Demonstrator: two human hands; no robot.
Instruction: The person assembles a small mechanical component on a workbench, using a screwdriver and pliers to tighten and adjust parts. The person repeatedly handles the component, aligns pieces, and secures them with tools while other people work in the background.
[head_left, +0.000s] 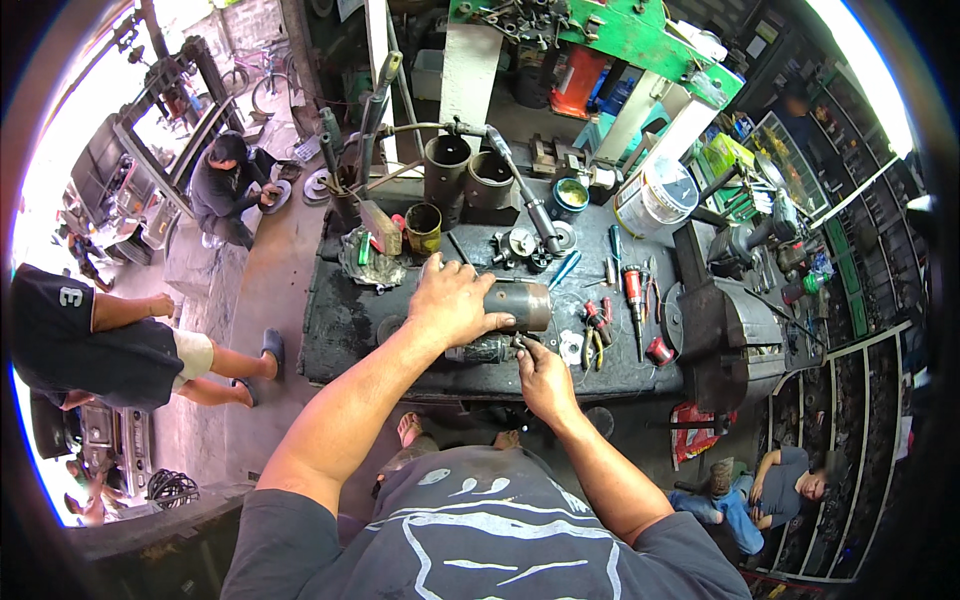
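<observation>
On the dark workbench (345, 335) lies a brownish metal cylinder (525, 305), like a motor housing. My left hand (452, 305) grips its left end, thumb along the near side and fingers over the top. In front of it lies a darker cylindrical part (485, 349), partly hidden under my left wrist. My right hand (547, 382) is closed at this part's right end, thumb and fingertips pinching a small metal piece (519, 342) whose exact kind I cannot make out. Right of the hands are pliers (594, 350) and a red-handled screwdriver (634, 300).
Upright metal cylinders (446, 170) and a long-handled bar tool (525, 190) stand at the back. A white bucket (655, 198) is at the back right, a bench vise (735, 245) beyond the right edge. One person (110, 330) stands left; others sit nearby.
</observation>
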